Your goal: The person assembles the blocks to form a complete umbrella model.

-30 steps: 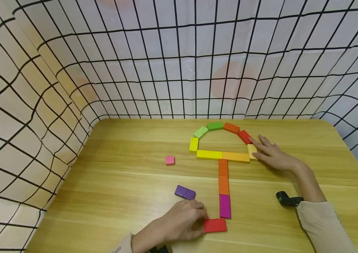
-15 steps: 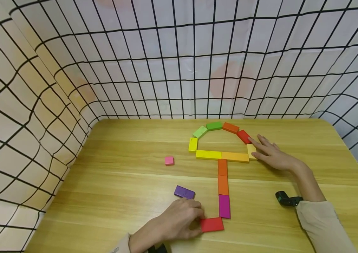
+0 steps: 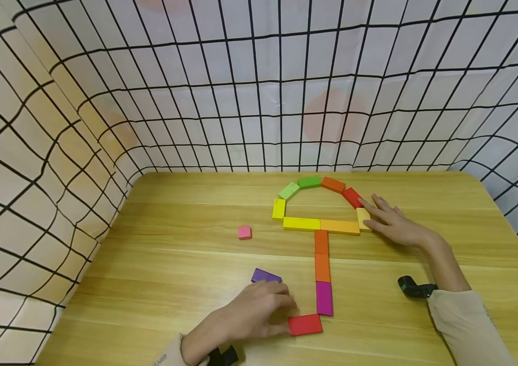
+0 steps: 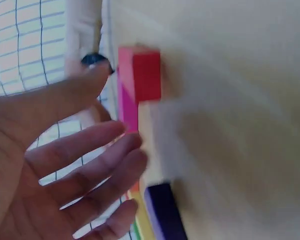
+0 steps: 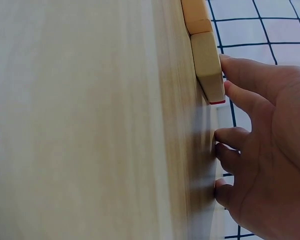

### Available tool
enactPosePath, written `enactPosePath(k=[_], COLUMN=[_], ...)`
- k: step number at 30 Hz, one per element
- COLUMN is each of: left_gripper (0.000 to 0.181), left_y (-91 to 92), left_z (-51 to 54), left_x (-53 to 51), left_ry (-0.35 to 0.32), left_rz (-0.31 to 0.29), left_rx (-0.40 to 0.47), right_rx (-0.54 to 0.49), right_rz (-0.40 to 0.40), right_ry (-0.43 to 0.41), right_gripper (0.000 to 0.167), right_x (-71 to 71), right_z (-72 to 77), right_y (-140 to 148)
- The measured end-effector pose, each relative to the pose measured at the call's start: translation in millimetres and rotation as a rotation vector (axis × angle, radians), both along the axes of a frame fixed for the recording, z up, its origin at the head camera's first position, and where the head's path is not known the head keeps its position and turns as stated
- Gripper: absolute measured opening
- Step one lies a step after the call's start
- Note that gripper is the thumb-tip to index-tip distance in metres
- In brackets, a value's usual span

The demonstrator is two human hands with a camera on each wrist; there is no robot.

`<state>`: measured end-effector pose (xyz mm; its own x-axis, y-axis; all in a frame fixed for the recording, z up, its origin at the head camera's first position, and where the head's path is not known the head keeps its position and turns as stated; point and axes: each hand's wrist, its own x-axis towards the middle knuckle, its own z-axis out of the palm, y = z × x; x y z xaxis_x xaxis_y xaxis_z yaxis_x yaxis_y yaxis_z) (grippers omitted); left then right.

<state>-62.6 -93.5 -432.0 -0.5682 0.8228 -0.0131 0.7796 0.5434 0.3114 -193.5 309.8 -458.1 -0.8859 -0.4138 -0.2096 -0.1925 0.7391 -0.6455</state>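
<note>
My left hand (image 3: 254,311) hovers just left of a red block (image 3: 305,325), its thumb and fingers parted with nothing between them. In the left wrist view the red block (image 4: 147,75) stands apart from the fingers, though the thumb looks close to it. The red block lies crosswise below a magenta block (image 3: 325,298), their corners meeting. A purple block (image 3: 264,275) is partly hidden behind the left hand. My right hand (image 3: 393,223) rests with spread fingers by a cream block (image 3: 363,218) and a red arch block (image 3: 353,197); thumb and forefinger appear to touch the cream one (image 5: 208,67).
Yellow (image 3: 302,223) and orange-yellow (image 3: 340,226) blocks form a row under an arch of several blocks, including a green one (image 3: 309,182). Two orange blocks (image 3: 322,267) run down from it. A pink cube (image 3: 244,233) lies left on the wooden table (image 3: 172,254). Gridded cloth stands behind.
The red block has shifted slightly left under the magenta block. My left hand has then let go of it, its fingers lifting and drawing left. The right hand stays put.
</note>
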Motion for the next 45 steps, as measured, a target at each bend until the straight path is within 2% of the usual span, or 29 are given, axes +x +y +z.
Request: enactPosePath(k=[2,6,9,11,18,25,31,39,45], left_gripper=[0.030,0.032,0.035,0.036,0.031,0.025,0.027,0.027,0.028], left_y=[-4.5,-16.2,-25.7,-30.5,-35.5,-33.9,-33.5,-30.7,-27.1], left_z=[2.1,2.7,0.1,-2.6,-10.5,-14.7,-12.7,-7.2,-3.3], left_x=[-6.3,-21.7,-31.2,-35.3,-41.6,-42.7,-42.5,-38.6,-31.8], left_ry=[-0.010,0.033,0.074,0.069,-0.037,-0.055,-0.088,-0.169,-0.232], left_rz=[0.039,0.118,0.151,0.161,0.157,0.169,0.137,0.016,-0.048], left_rx=[0.043,0.127,0.142,0.136,0.120,0.138,0.114,0.086,0.033], right_rx=[0.000,-0.006,-0.010,-0.008,-0.008,-0.001,-0.003,-0.005,0.004], right_rz=[0.001,0.000,-0.001,0.000,0.002,0.002,-0.001,0.001,0.001], right_ry=[-0.001,-0.004,-0.004,-0.003,0.004,0.008,0.006,0.006,0.006], right_gripper=[0.072,0.072,0.072,0.072,0.072,0.072,0.072,0.072,0.072], right_x=[-0.1,-0.2,-0.1,0.1,0.2,0.0,0.3,-0.3,0.3], right_z=[0.0,-0.1,-0.1,0.1,0.3,-0.1,-0.2,1.0,1.1], right_y=[0,0,0,0,0,0,0,0,0])
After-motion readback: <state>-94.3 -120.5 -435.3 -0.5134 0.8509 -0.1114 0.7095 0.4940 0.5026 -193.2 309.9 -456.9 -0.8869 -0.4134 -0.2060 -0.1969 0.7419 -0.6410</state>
